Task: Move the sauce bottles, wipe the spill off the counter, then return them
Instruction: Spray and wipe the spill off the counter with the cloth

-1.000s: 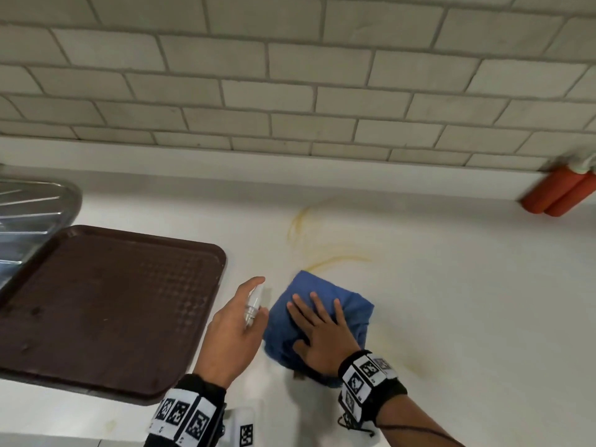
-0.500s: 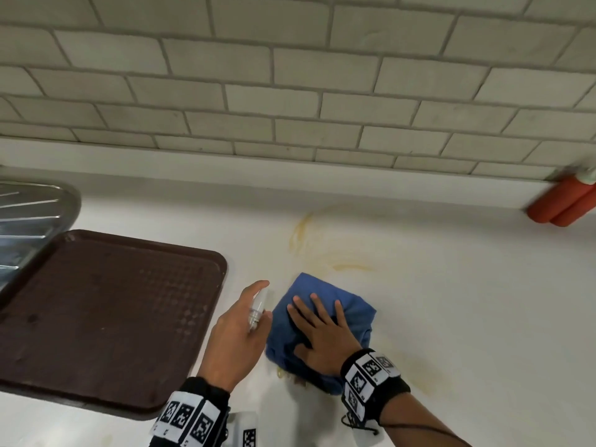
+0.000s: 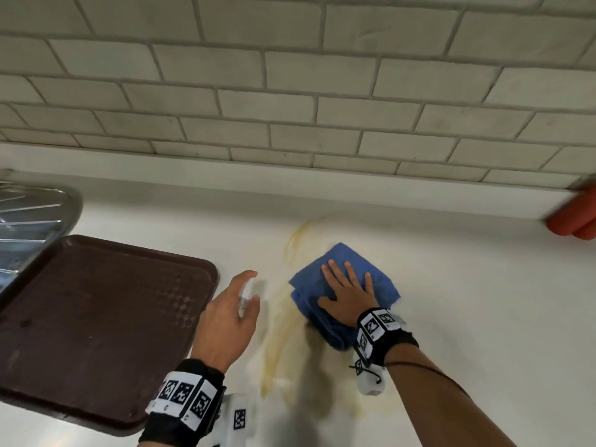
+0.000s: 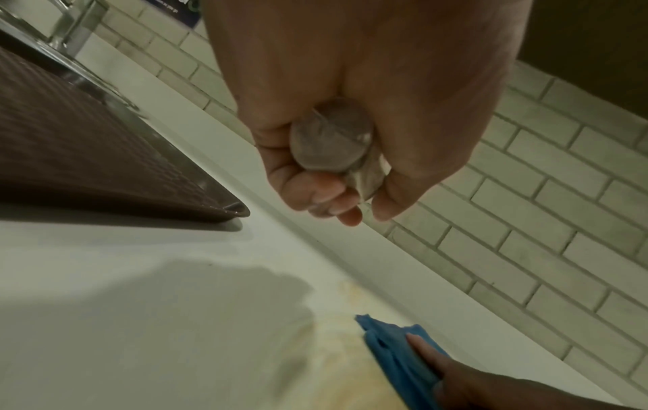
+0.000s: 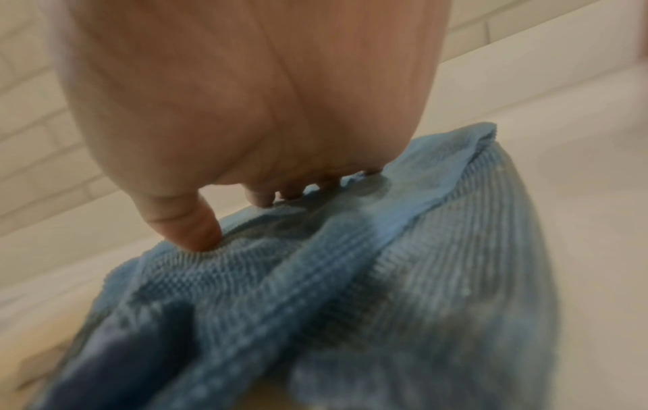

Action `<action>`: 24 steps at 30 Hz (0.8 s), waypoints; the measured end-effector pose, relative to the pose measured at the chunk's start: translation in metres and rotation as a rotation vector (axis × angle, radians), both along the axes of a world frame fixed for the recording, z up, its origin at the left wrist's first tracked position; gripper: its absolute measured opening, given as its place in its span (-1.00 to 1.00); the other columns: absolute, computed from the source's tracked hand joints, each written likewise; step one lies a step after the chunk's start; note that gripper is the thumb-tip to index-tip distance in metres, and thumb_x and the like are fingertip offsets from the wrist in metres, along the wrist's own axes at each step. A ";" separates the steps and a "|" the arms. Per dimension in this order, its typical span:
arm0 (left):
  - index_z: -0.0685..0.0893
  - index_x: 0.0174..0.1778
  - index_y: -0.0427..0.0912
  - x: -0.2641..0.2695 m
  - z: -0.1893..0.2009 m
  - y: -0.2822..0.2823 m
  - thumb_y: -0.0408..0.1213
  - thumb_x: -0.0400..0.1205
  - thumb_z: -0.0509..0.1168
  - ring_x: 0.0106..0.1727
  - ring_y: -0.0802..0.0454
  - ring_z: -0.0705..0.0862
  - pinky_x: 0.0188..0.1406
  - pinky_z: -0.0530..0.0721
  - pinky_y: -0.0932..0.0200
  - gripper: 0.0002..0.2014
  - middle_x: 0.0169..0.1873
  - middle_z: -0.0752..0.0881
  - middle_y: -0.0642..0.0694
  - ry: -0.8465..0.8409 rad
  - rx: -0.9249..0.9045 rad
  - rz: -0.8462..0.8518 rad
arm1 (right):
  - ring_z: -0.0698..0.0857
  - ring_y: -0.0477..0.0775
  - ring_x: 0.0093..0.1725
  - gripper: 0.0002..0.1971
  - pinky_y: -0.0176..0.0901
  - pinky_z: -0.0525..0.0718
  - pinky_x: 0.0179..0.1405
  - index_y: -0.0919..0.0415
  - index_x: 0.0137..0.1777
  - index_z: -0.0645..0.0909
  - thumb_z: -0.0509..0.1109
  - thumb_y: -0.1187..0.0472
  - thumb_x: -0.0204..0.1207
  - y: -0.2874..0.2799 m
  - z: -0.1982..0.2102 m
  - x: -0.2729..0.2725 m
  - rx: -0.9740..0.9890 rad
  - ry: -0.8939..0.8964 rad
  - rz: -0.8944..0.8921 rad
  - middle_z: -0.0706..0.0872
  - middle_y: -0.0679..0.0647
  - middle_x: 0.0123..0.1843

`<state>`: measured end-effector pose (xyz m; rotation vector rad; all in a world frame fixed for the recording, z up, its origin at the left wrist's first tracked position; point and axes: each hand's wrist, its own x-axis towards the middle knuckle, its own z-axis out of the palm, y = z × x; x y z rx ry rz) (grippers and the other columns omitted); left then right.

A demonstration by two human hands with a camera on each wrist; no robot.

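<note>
Near the tabletop's (image 3: 467,285) back edge, the right hand (image 3: 350,296) presses flat the folded blue cloth (image 3: 380,285) on the yellow spill (image 3: 295,240); the left hand (image 3: 225,317) grips a small clear spray bottle (image 3: 246,293) ready for wetting it; two red sauce bottles (image 3: 574,219) lie aside at the right back corner.

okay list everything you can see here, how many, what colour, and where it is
Cloth: one, blue, on counter over the spill.
Spill: yellowish streaks, around cloth.
Spray bottle: one, clear, in left hand.
Sauce bottles: two, red, far right by wall.
Tray: one, brown, left.
Sink drainer: one, steel, far left.
Counter: white.
Wall: pale brick tiles.
Left hand: grips bottle.
Right hand: flat on cloth.
</note>
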<state>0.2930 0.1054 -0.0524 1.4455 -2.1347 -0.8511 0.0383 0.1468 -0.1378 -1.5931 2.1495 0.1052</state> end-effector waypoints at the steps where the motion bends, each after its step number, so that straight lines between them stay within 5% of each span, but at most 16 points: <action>1: 0.53 0.44 0.15 -0.003 -0.001 0.000 -0.17 0.68 0.31 -0.21 0.05 0.64 -0.16 0.56 0.14 -0.61 -0.20 0.69 0.03 -0.011 -0.009 0.002 | -0.31 0.06 0.70 -0.24 0.41 -0.28 0.60 -0.12 0.71 -0.29 0.02 -0.26 0.65 0.001 0.000 -0.013 0.005 -0.003 -0.025 -0.34 -0.20 0.72; 6: 0.52 0.30 0.19 -0.020 -0.012 0.004 -0.14 0.66 0.29 -0.36 0.03 0.65 -0.33 0.55 0.10 -0.70 -0.43 0.64 0.07 -0.074 -0.051 0.029 | -0.30 0.07 0.70 -0.25 0.42 -0.28 0.60 -0.14 0.70 -0.30 0.03 -0.24 0.66 0.002 0.000 -0.074 0.039 -0.005 -0.121 -0.34 -0.20 0.72; 13: 0.48 0.24 0.25 -0.038 -0.015 0.000 -0.13 0.66 0.28 -0.33 -0.02 0.64 -0.32 0.61 0.06 -0.73 -0.47 0.60 0.08 -0.080 -0.047 0.056 | -0.29 0.15 0.70 -0.25 0.49 -0.24 0.58 -0.09 0.71 -0.28 0.04 -0.21 0.66 -0.020 -0.004 -0.088 0.013 0.019 -0.133 -0.32 -0.14 0.73; 18: 0.45 0.35 0.31 -0.035 -0.011 -0.002 -0.08 0.68 0.26 -0.21 0.05 0.72 -0.19 0.72 0.00 -0.67 -0.33 0.71 0.10 -0.082 0.002 0.073 | -0.27 0.19 0.71 -0.27 0.54 -0.19 0.56 -0.06 0.72 -0.24 0.02 -0.16 0.66 -0.063 0.001 -0.088 0.029 0.000 -0.101 -0.29 -0.12 0.74; 24: 0.55 0.38 0.27 -0.021 -0.005 -0.007 -0.13 0.66 0.33 -0.21 0.12 0.67 -0.17 0.58 0.17 -0.63 -0.18 0.79 0.01 -0.035 0.021 0.112 | -0.21 0.21 0.71 -0.31 0.56 -0.18 0.55 -0.01 0.73 -0.19 0.01 -0.08 0.66 -0.116 0.007 -0.047 -0.010 0.005 -0.022 -0.22 -0.08 0.75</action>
